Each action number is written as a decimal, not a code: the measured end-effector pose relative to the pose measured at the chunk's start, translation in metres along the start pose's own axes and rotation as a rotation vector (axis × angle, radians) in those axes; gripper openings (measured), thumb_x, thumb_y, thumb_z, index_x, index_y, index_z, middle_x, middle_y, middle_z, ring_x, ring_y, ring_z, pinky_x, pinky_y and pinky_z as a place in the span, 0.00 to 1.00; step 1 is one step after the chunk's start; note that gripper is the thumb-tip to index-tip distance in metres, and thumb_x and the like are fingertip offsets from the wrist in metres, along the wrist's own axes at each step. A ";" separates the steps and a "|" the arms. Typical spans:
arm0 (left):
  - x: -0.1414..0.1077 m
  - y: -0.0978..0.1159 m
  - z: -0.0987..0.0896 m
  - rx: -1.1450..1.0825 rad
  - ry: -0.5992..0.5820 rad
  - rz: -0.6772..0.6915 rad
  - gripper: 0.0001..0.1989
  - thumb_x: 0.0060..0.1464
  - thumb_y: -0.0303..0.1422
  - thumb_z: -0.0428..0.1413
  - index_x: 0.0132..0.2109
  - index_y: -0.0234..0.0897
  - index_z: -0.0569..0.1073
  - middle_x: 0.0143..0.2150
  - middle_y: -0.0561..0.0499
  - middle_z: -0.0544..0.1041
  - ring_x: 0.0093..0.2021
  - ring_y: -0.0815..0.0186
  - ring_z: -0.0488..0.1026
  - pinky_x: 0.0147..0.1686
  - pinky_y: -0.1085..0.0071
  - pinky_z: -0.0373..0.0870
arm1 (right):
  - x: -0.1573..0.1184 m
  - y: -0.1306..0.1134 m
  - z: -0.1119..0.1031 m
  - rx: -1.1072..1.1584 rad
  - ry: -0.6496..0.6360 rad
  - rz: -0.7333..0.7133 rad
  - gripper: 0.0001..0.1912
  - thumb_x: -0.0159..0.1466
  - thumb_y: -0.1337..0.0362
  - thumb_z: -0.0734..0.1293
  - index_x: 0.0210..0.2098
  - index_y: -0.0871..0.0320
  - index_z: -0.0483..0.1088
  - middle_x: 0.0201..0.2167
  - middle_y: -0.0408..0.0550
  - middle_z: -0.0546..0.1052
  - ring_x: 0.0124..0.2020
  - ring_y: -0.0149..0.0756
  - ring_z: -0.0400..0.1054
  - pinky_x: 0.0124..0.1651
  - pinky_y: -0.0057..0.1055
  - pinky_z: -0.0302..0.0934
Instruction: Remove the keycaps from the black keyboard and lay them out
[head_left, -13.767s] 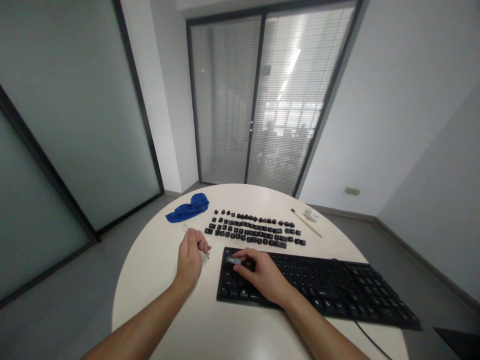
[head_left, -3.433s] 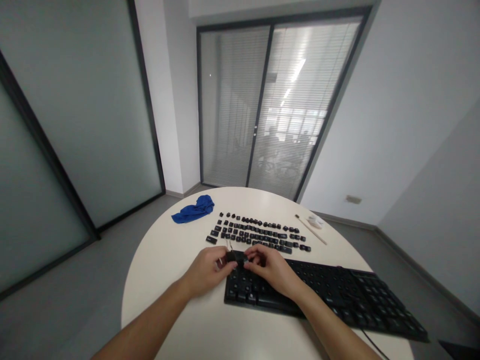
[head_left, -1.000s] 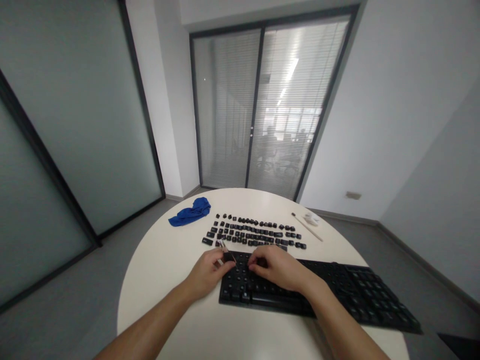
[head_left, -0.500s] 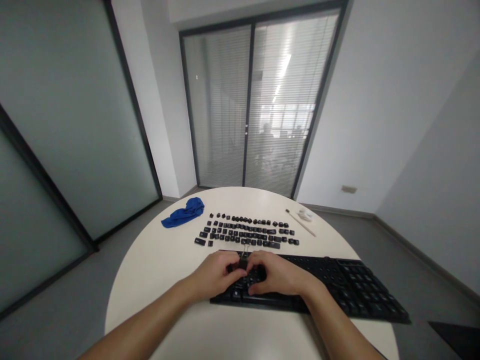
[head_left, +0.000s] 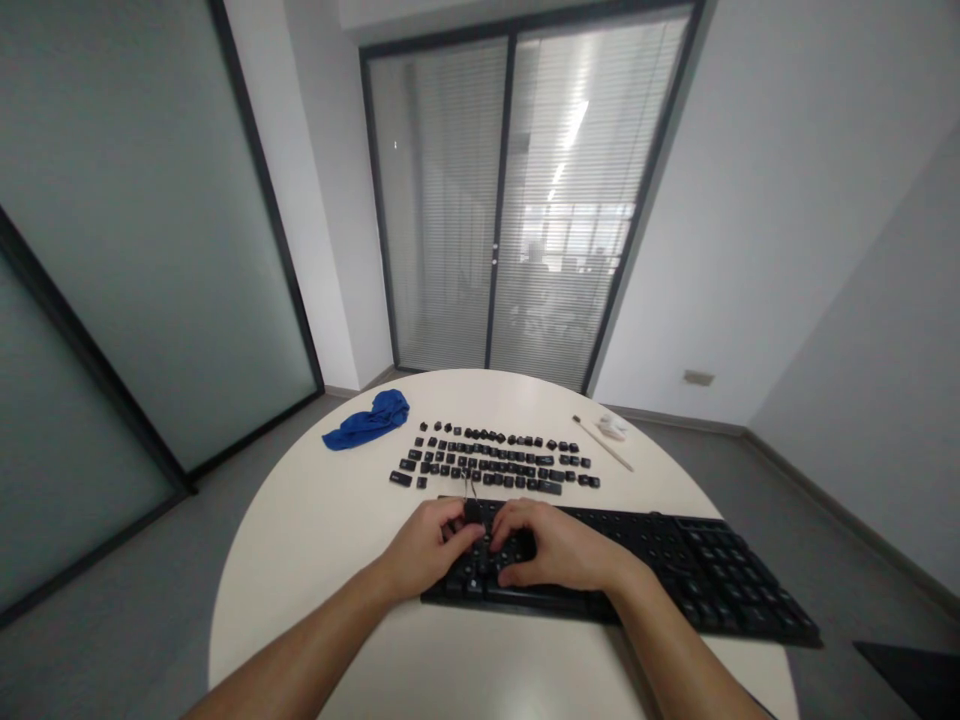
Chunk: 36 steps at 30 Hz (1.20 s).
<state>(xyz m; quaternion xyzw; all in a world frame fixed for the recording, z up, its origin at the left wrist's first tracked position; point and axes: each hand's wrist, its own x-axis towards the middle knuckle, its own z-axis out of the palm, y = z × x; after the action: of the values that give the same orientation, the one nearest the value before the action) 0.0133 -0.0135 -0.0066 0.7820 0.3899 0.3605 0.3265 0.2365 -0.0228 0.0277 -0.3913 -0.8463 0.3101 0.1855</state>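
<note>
Between the thumb and fingers of my left hand is a black binder clip, its thin wire handles pointing away from me. This hand is closed over the left end of a black keyboard. My right hand rests on the keyboard just to the right, thumb and fingers apart, with nothing visible in its grasp. Both hands partly hide the keys beneath them. Beyond the keyboard, many loose black keycaps lie in rows on the round white table.
A crumpled blue cloth lies at the table's far left. To the far right are a thin brush with a pale handle and a small white item, its kind unclear. The keyboard's right end overhangs the table edge.
My left hand has moved slightly left with the binder clip, away from my right hand. The fingers of my right hand, earlier close against the clip, are now apart from it.
</note>
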 end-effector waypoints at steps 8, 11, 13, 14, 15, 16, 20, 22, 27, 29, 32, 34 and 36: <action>0.000 -0.002 0.001 -0.029 -0.053 -0.018 0.10 0.58 0.33 0.55 0.30 0.34 0.74 0.26 0.52 0.72 0.27 0.66 0.67 0.27 0.73 0.60 | 0.002 0.001 0.003 0.006 0.010 -0.012 0.13 0.52 0.62 0.77 0.36 0.54 0.77 0.41 0.43 0.77 0.44 0.37 0.70 0.49 0.31 0.61; -0.002 0.000 -0.001 -0.005 -0.102 0.004 0.10 0.59 0.34 0.55 0.30 0.34 0.74 0.26 0.52 0.72 0.27 0.66 0.67 0.27 0.73 0.60 | 0.003 0.003 0.004 0.017 0.012 -0.018 0.13 0.52 0.61 0.77 0.36 0.55 0.77 0.41 0.43 0.77 0.44 0.37 0.70 0.50 0.31 0.61; -0.004 0.002 -0.002 0.043 -0.123 0.049 0.10 0.59 0.34 0.55 0.31 0.35 0.74 0.26 0.53 0.72 0.28 0.66 0.68 0.29 0.73 0.61 | 0.003 0.003 0.005 0.014 0.008 -0.016 0.13 0.52 0.61 0.77 0.36 0.55 0.77 0.40 0.43 0.77 0.44 0.37 0.70 0.50 0.31 0.61; -0.004 0.004 -0.003 0.074 -0.130 0.073 0.10 0.59 0.34 0.55 0.31 0.35 0.74 0.27 0.53 0.73 0.28 0.66 0.68 0.30 0.73 0.61 | 0.003 0.003 0.005 0.012 0.006 -0.015 0.13 0.52 0.62 0.77 0.36 0.55 0.77 0.40 0.43 0.77 0.44 0.37 0.70 0.50 0.31 0.61; -0.004 0.005 -0.004 0.103 -0.139 0.097 0.10 0.59 0.34 0.56 0.31 0.36 0.74 0.27 0.53 0.73 0.29 0.66 0.68 0.30 0.73 0.60 | 0.004 0.003 0.005 0.008 0.006 -0.016 0.13 0.52 0.62 0.77 0.37 0.54 0.77 0.40 0.43 0.77 0.44 0.37 0.70 0.49 0.31 0.61; -0.004 0.006 -0.006 0.130 -0.150 0.119 0.10 0.60 0.33 0.56 0.31 0.36 0.74 0.27 0.53 0.73 0.29 0.66 0.68 0.30 0.73 0.60 | 0.004 0.002 0.005 0.003 0.009 -0.019 0.13 0.52 0.62 0.77 0.37 0.54 0.77 0.40 0.43 0.77 0.43 0.37 0.70 0.49 0.31 0.61; -0.005 0.008 -0.011 0.181 -0.221 0.211 0.07 0.59 0.34 0.58 0.33 0.37 0.74 0.30 0.53 0.74 0.31 0.66 0.70 0.31 0.73 0.61 | 0.004 -0.002 0.006 -0.030 0.033 -0.040 0.14 0.52 0.63 0.77 0.38 0.54 0.77 0.41 0.43 0.77 0.44 0.37 0.69 0.49 0.31 0.61; -0.006 0.007 -0.012 0.193 -0.213 0.219 0.07 0.60 0.33 0.57 0.33 0.37 0.74 0.30 0.52 0.75 0.31 0.65 0.70 0.32 0.73 0.61 | 0.005 -0.005 0.008 -0.053 0.041 -0.046 0.13 0.53 0.63 0.77 0.38 0.54 0.77 0.41 0.43 0.77 0.44 0.37 0.69 0.49 0.31 0.61; -0.011 0.005 -0.009 0.093 -0.158 0.205 0.08 0.62 0.33 0.55 0.36 0.36 0.76 0.33 0.51 0.76 0.34 0.64 0.72 0.36 0.73 0.64 | 0.007 -0.007 0.013 -0.083 0.042 -0.047 0.12 0.52 0.59 0.77 0.36 0.53 0.78 0.41 0.43 0.76 0.43 0.37 0.69 0.48 0.31 0.61; -0.013 0.003 -0.006 0.059 -0.124 0.203 0.08 0.63 0.32 0.55 0.36 0.37 0.77 0.33 0.51 0.77 0.35 0.64 0.73 0.37 0.72 0.64 | 0.008 -0.005 0.014 -0.075 0.042 -0.049 0.11 0.53 0.58 0.77 0.34 0.53 0.78 0.41 0.43 0.75 0.43 0.36 0.68 0.48 0.31 0.61; -0.014 -0.002 -0.002 0.021 -0.087 0.189 0.09 0.62 0.33 0.55 0.37 0.37 0.78 0.34 0.50 0.78 0.35 0.64 0.73 0.37 0.72 0.65 | 0.009 -0.001 0.016 -0.059 0.044 -0.065 0.09 0.53 0.58 0.77 0.32 0.54 0.78 0.41 0.43 0.75 0.43 0.36 0.68 0.47 0.30 0.61; -0.014 -0.004 0.000 -0.012 -0.084 0.183 0.09 0.62 0.33 0.55 0.36 0.36 0.79 0.33 0.50 0.78 0.35 0.63 0.73 0.37 0.72 0.65 | 0.011 0.001 0.018 -0.050 0.051 -0.084 0.08 0.53 0.59 0.77 0.31 0.55 0.78 0.39 0.43 0.75 0.42 0.36 0.68 0.46 0.30 0.61; -0.013 -0.005 0.002 -0.075 -0.073 0.150 0.10 0.62 0.33 0.55 0.36 0.35 0.79 0.32 0.50 0.77 0.33 0.64 0.73 0.35 0.72 0.66 | 0.014 0.003 0.022 -0.023 0.076 -0.111 0.07 0.52 0.63 0.77 0.29 0.56 0.76 0.35 0.42 0.75 0.40 0.35 0.68 0.45 0.29 0.60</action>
<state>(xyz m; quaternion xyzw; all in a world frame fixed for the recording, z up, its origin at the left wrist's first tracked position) 0.0073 -0.0225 -0.0159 0.8088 0.3044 0.3696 0.3414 0.2172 -0.0191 0.0101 -0.3574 -0.8625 0.2748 0.2299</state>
